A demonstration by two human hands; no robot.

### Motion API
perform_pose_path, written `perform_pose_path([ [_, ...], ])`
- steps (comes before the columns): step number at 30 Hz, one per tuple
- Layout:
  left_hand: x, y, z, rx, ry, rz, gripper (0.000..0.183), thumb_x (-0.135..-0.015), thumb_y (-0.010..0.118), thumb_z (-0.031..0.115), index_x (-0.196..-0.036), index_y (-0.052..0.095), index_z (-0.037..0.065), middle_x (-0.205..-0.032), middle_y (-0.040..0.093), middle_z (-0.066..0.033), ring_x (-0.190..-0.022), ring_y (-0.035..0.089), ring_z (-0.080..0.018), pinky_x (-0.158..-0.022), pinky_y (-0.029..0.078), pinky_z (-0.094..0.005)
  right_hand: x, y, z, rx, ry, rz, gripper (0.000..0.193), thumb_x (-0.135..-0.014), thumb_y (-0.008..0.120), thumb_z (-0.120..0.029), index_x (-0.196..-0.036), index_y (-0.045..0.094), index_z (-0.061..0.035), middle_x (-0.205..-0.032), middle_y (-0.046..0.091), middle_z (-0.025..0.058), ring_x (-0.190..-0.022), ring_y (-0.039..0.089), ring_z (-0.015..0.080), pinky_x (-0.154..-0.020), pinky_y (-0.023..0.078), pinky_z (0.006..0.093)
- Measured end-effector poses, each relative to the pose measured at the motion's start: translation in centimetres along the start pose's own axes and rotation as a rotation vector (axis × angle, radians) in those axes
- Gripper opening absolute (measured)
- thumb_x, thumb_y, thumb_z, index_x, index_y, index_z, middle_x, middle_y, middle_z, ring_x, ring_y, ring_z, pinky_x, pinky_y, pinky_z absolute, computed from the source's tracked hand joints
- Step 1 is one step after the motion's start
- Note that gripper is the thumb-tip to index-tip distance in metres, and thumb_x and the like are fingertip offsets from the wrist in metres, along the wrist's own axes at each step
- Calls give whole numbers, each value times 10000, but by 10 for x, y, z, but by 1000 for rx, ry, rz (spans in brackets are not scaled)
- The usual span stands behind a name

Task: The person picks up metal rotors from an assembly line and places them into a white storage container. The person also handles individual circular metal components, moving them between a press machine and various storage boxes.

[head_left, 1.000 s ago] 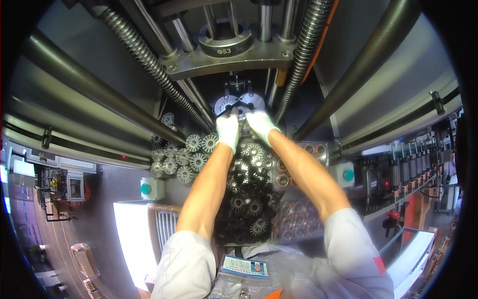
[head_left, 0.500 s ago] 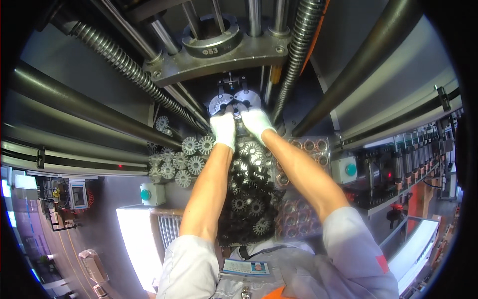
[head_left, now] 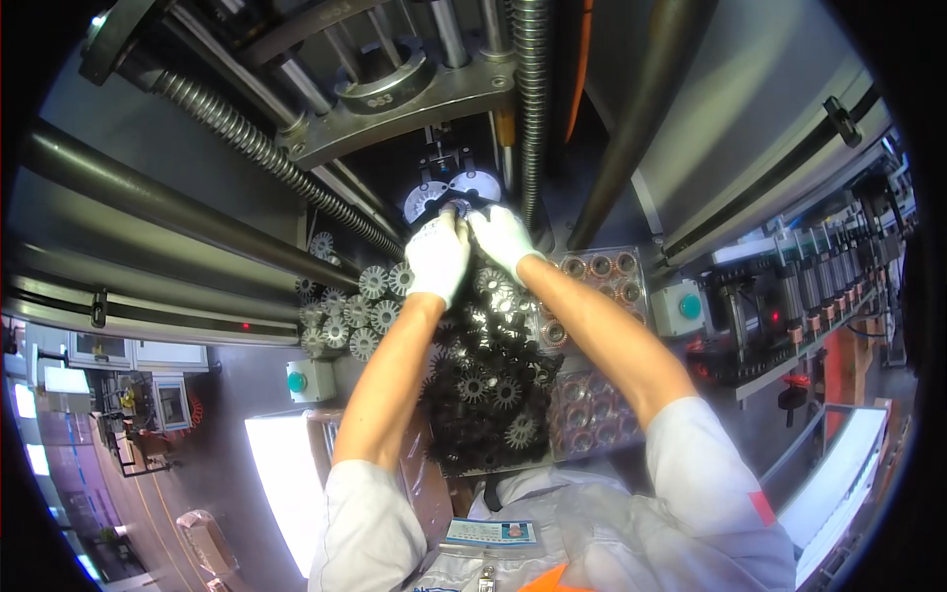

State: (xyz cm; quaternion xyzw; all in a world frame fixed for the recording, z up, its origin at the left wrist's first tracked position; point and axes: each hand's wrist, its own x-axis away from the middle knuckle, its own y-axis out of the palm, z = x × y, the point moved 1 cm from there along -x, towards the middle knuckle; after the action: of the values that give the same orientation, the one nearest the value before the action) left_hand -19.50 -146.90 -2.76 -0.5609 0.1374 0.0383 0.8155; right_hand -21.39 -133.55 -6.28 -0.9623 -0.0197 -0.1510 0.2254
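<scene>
Both my hands wear white gloves and meet at a fixture inside the press. Its two pale half-round plates, the left plate (head_left: 422, 200) and the right plate (head_left: 477, 185), are swung apart. My left hand (head_left: 437, 259) has its fingers curled together at the near side of the plates, by a small round metallic part (head_left: 461, 207). Beside it, my right hand (head_left: 503, 240) reaches to the same spot with its fingers closed. The fingertips partly hide what they grip. Toothed metal rotor cores (head_left: 373, 283) stand in stacks left of my left hand.
Dark toothed cores (head_left: 506, 392) are heaped before me. Clear trays (head_left: 598, 419) of copper-coloured rings lie to the right. Green-button boxes, one left (head_left: 297, 382) and one right (head_left: 679, 305), flank the work. Overhead hang a steel press plate (head_left: 404, 118), rods and a coiled spring (head_left: 530, 109).
My head view has shifted, moving the press leftward in the picture. My hands have drawn slightly back from the plates, the left one turning so its back shows more.
</scene>
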Motion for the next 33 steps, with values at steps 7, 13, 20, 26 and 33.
perform_pose_path([
  [7,-16,-6,-5,25,-19,-122,347,-916,649,362,-1112,746,92,-974,738,-185,-945,710,-342,-852,546,-435,10,-7,0,-33,-85,22,461,-935,557,-415,-1149,683,-27,-1157,691,235,-1133,642,389,-968,496,467],
  [13,-35,1,-4,-19,-13,-206,336,-933,625,339,-1014,718,27,-942,725,-225,-930,700,-394,-842,539,-469,16,-10,-2,-115,-53,8,427,-934,576,-384,-1161,686,-39,-1146,705,205,-1123,653,364,-967,501,448],
  [20,-23,9,19,29,-285,-38,413,-944,595,400,-973,703,3,-924,726,-232,-892,701,-417,-815,539,-488,14,-11,0,-121,-48,27,453,-940,542,-411,-1130,691,-28,-1142,699,224,-1118,653,376,-962,499,460],
  [26,-9,-3,-2,185,-193,-9,411,-928,631,351,-1071,719,-24,-938,739,-213,-904,715,-379,-823,541,-441,11,-7,-24,-67,85,-74,559,-965,475,-480,-1087,716,9,-1110,693,280,-1078,671,409,-951,503,489],
  [33,-8,0,-17,969,-718,-162,320,-978,601,297,-837,634,12,-677,636,-82,-482,526,-157,-445,455,-328,-17,2,-18,81,90,-46,549,-979,497,-489,-1098,728,-5,-1136,700,251,-1110,669,397,-952,517,468],
])
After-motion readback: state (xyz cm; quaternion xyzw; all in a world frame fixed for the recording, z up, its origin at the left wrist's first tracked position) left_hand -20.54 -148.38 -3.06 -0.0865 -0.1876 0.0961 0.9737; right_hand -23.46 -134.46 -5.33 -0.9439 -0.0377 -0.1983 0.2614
